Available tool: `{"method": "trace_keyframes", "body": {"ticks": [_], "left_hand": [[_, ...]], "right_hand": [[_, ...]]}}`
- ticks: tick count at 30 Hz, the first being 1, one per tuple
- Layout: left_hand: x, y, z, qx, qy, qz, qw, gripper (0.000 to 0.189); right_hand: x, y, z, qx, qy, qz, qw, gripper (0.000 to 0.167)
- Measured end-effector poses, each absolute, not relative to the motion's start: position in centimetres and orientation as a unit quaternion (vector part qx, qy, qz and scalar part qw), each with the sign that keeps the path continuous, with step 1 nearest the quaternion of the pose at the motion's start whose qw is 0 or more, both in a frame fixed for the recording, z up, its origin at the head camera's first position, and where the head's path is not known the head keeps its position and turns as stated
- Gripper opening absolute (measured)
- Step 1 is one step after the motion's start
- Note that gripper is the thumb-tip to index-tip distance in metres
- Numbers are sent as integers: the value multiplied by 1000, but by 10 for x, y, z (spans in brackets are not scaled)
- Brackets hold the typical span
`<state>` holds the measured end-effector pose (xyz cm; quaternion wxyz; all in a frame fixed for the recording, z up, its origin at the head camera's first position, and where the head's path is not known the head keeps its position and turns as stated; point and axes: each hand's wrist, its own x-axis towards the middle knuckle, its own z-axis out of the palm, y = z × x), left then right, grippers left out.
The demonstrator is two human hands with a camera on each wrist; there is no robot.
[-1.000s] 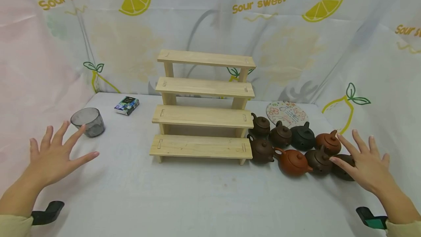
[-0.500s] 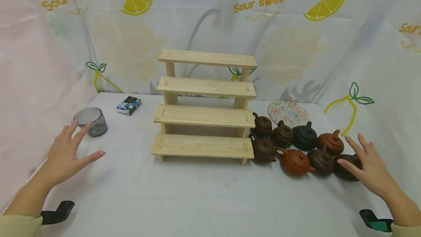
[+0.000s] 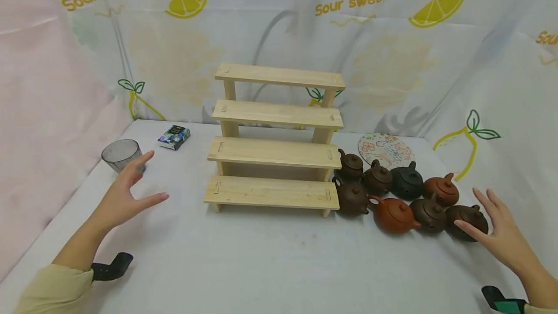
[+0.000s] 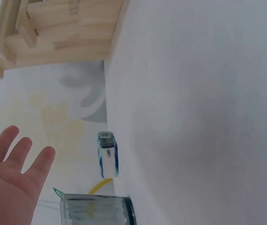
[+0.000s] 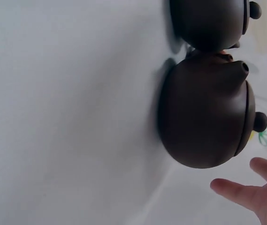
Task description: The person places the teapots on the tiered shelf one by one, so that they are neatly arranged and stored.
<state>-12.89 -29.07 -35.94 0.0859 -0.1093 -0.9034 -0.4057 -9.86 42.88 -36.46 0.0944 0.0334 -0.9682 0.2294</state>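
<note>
My left hand hovers over the table's left side, thumb and fingers spread apart, holding nothing. Just beyond its fingers stands a smoky clear glass cup, partly hidden by them. At the right, my right hand is held in the air with thumb and fingers apart. Nearest to it is a dark brown teapot, whose lid knob and spout show in the right wrist view; the fingers look apart from it. Several more teapots, among them an orange-red teapot and a black teapot, cluster beside it.
A four-step wooden shelf stands mid-table, its right end against the teapots. A small box with a blue floral print lies behind the cup. A round patterned mat lies behind the teapots. Fabric walls enclose the back and sides.
My left hand has moved right, toward the shelf, its fingers drawing closer together. My right hand has shifted slightly lower and right, its fingers less spread. The view has shifted slightly.
</note>
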Motion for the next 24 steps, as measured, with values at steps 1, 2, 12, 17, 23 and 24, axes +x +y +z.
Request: {"method": "trace_keyframes", "body": {"ticks": [1,2,12,17,23,24], "left_hand": [[-130,-288,-360,-111,-902,-409,84,95],[-131,-285,-360,-117,-900,-412,84,95],[-148,-262,-370,-171,-875,-449,57,94],[-155,-251,-374,-191,-864,-464,33,93],[-165,-238,-377,-207,-848,-488,-16,99],[-167,-236,-378,-208,-845,-492,-22,100]], "right_hand": [[-98,430,-366,33,-967,232,95,86],[-97,431,-367,31,-967,237,94,86],[-98,434,-376,8,-965,248,88,88],[-101,435,-379,2,-966,246,80,85],[-106,439,-381,6,-966,256,37,83],[-106,440,-381,6,-966,258,31,83]]}}
